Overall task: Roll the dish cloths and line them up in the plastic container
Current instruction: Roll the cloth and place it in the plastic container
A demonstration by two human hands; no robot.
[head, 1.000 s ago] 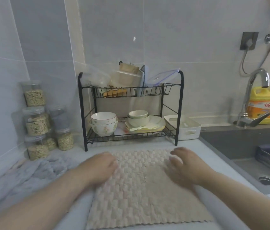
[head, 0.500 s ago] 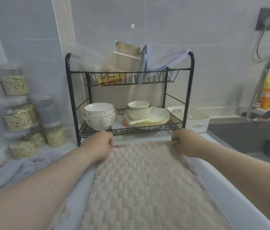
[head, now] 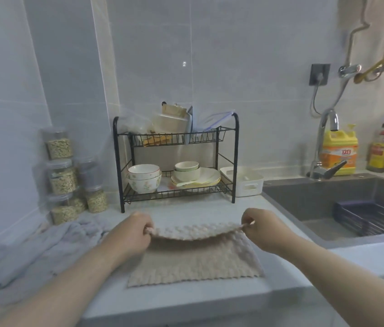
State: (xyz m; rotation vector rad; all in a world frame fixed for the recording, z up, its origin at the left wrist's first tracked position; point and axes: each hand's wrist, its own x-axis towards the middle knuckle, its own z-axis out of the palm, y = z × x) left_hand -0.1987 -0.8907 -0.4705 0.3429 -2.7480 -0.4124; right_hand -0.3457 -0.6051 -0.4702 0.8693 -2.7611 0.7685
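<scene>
You pinch the far corners of the beige waffle-textured dish cloth [head: 193,263], left hand [head: 134,232] and right hand [head: 265,228], raised off the white counter [head: 280,267]; near half flat by the front edge. White plastic container [head: 245,182] sits at the back edge.

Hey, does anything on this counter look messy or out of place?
Only the grey cloth: it lies crumpled in a heap at the left of the counter, near the jars. The beige dish cloth is just mid-fold, its far edge pinched by the left hand and right hand. No spill or damage shows.
</scene>
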